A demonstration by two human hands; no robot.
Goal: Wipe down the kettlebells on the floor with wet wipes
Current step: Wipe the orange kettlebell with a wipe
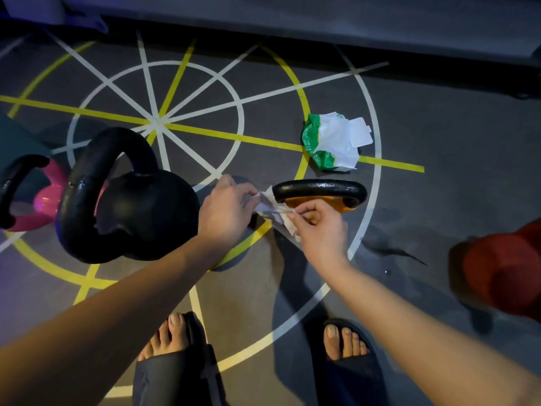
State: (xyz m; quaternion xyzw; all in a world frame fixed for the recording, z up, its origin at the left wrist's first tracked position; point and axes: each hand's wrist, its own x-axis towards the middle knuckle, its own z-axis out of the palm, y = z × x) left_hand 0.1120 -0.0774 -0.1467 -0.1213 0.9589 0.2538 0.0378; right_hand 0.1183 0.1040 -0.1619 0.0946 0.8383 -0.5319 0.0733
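Big black kettlebell (131, 206) left of the left hand (225, 209) looked like rough, matt cast metal. The handle (319, 189) just past the right hand (319, 227) was shinier. The wipe (272, 206) between both hands was thin and crumpled; the pack (330, 142) beyond them was glossy plastic.

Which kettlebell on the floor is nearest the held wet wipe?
The orange kettlebell with the black handle: the wipe is at its handle's left end. The all-black kettlebell and the pink kettlebell stand further left.
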